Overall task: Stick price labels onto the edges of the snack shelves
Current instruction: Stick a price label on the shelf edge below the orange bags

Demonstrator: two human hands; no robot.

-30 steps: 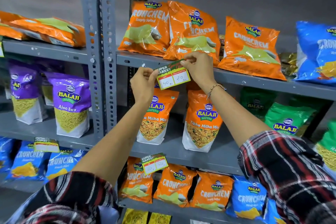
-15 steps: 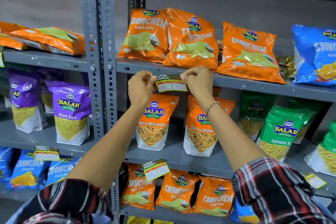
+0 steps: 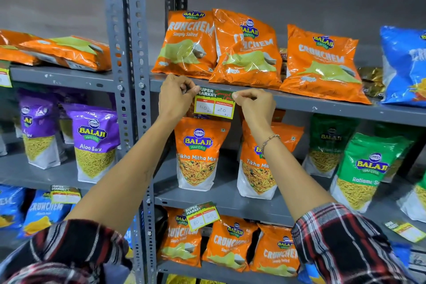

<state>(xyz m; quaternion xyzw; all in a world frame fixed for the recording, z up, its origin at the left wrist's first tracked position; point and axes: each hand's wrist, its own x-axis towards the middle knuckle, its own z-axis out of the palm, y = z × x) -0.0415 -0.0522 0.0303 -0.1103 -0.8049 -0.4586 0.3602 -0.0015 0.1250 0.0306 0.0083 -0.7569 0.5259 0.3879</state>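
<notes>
A green and yellow price label (image 3: 214, 103) reading 40 and 20 lies flat against the front edge of the grey top shelf (image 3: 322, 106), just below the orange Crunchem bags (image 3: 245, 48). My left hand (image 3: 176, 97) pinches its upper left corner. The label's upper right corner sits under the fingertips of my right hand (image 3: 254, 105). The label's lower half hangs below the shelf edge in front of a Tikha Mitha Mix pouch (image 3: 198, 152).
A perforated grey upright post (image 3: 134, 76) stands just left of my left hand. Other labels are stuck on the middle shelf edge (image 3: 201, 215), at lower left (image 3: 65, 193) and lower right (image 3: 408, 230). Purple, green and blue snack bags fill neighbouring shelves.
Both hands have carried the label up from a tilted position in the air and set it level against the top shelf edge.
</notes>
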